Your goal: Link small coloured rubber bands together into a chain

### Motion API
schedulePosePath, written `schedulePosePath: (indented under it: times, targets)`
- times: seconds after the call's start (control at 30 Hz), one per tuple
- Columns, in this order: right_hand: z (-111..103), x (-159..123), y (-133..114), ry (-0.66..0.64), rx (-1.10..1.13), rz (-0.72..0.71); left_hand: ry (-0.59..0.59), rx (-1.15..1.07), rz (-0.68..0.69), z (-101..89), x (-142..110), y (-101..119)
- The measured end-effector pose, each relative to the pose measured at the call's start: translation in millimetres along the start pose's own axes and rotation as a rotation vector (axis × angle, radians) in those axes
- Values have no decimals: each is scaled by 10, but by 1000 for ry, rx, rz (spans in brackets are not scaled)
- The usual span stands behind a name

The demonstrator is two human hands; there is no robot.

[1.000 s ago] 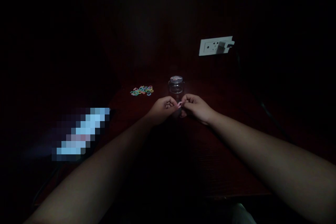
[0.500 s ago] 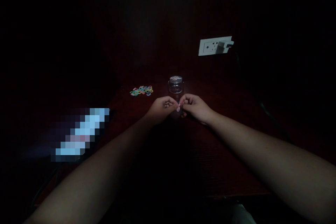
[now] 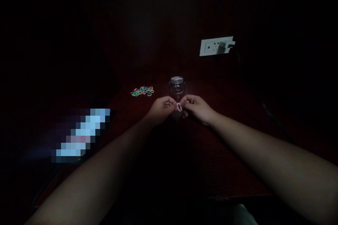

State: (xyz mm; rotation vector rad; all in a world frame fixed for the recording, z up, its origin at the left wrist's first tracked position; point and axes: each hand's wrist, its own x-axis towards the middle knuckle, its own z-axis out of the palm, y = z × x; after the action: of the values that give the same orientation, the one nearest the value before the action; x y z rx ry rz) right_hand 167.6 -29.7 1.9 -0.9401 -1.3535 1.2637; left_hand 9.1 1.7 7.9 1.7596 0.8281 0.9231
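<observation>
A small pink hair tie (image 3: 179,109) is held between my two hands, its loop showing an oval opening. My left hand (image 3: 163,109) pinches its left side with thumb and forefinger. From the other side, my right hand (image 3: 196,109) pinches it too, the other fingers curled. Just behind the hands stands a clear jar (image 3: 177,86) with a patterned lid on top. To the left of the jar lies a loose pile of colourful hair ties (image 3: 143,91) in pink, yellow, green and blue.
The dark red table (image 3: 224,161) is dimly lit. A lit, pixelated screen (image 3: 83,135) lies at the left beside my forearm. On the back wall is a white socket panel (image 3: 216,46) with a plug in it; a dark cable (image 3: 269,112) runs at the right.
The pink hair tie looked bunched or twisted before; now its loop is open and faces me. My left hand has shifted very slightly left.
</observation>
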Motion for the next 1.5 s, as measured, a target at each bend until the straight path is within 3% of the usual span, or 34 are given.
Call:
schedulePosePath:
  times: [0.37,0.87,1.17,1.5]
  targets:
    - [-16,-13,-24,-96,-53,33,106,-63,18,-5,4,37]
    - [-10,-16,-26,-102,-75,41,93,-62,0,-11,10,7]
    - [-10,-23,-50,-136,-92,58,16,-46,57,-10,4,-7]
    - [-9,-30,-51,-146,-90,44,56,-22,86,-3,11,-17]
